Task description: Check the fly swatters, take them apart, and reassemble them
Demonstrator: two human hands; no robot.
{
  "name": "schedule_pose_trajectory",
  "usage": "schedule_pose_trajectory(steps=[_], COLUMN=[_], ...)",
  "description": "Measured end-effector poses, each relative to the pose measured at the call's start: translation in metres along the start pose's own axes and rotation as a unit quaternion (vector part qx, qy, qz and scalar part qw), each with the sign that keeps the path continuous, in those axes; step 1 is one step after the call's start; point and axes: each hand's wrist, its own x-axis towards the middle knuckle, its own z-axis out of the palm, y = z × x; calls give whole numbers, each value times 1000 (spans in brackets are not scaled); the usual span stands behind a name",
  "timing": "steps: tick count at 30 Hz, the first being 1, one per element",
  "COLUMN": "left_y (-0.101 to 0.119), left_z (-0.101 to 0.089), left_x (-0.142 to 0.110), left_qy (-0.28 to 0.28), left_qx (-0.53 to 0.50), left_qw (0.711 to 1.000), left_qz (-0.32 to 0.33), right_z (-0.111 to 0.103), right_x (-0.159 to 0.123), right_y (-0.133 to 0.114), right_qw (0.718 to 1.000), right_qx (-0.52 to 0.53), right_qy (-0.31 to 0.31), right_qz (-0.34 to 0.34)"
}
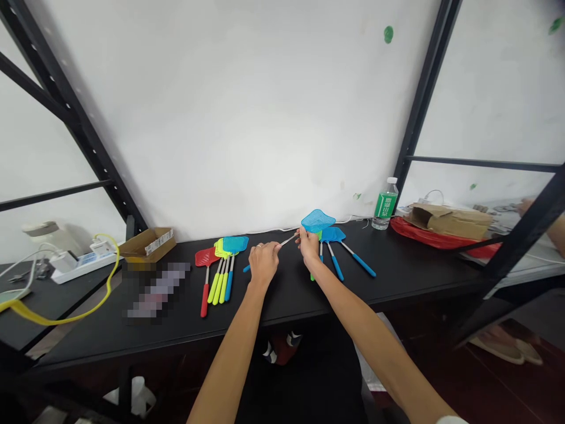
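Note:
Above the table's middle I hold a blue fly swatter [318,220] between both hands, its mesh head up to the right. My left hand [263,261] is closed around its handle side, and a bit of blue handle shows left of the fingers. My right hand [308,244] pinches the thin metal shaft just below the head. Left of my hands lie a red fly swatter [205,280], several yellow fly swatters [219,282] and a blue-headed one [230,274] in a row. Beyond my right wrist are more blue fly swatters [332,237] and a partly hidden green one.
On the black table [406,265] stand a water bottle [385,204] at the back right and an open cardboard box [148,246] at the left. A power strip [82,266] and yellow cable [108,288] lie far left. Black shelf posts [419,100] rise on both sides.

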Motion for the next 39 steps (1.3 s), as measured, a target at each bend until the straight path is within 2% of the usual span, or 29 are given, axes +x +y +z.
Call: schedule_pose_trajectory(steps=[7,15,22,32,39], left_y=[-2,-3,-8,-14,-26], left_z=[-3,-1,-2,-5,-6], left_x=[0,1,2,4,4], left_qy=[32,-5,23,55,63], left_qx=[-34,12,-36,-26,-19], left_qw=[999,1000,999,998,997], left_qz=[7,-7,21,34,31], right_z=[-1,-3,-6,-5,-8], right_x=[3,-1,0,-3,3], right_y=[2,-7,-11,-17,-7], right_qw=[999,998,995,992,994], right_qx=[20,40,64,77,50], right_qy=[23,33,57,76,91], right_qz=[23,29,53,62,45])
